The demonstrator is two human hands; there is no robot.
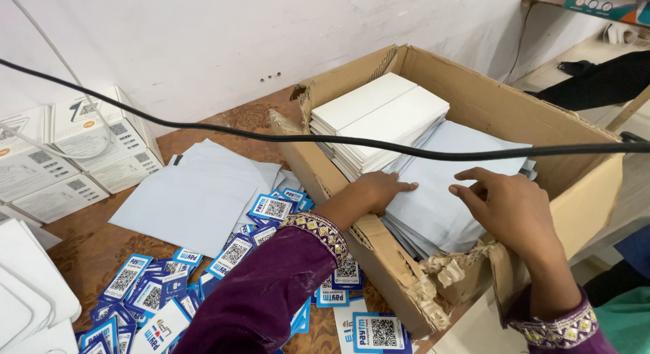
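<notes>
Both my hands reach into an open cardboard box (582,191) on a wooden table. My left hand (379,191) lies flat on a stack of pale blue-grey envelopes (433,205) inside the box, fingers pointing right. Across from it, my right hand (504,202) rests on the same stack with fingers spread toward the left hand. Neither hand is closed around anything. Behind the envelopes, a stack of white cards (379,117) fills the box's far side. Both arms wear purple sleeves with embroidered cuffs.
Several blue-and-white code stickers (156,293) lie scattered on the table left of the box, next to loose pale envelopes (196,191). White cartons (74,158) stand at the far left. A black cable (338,141) crosses the view. Shelves stand at the right.
</notes>
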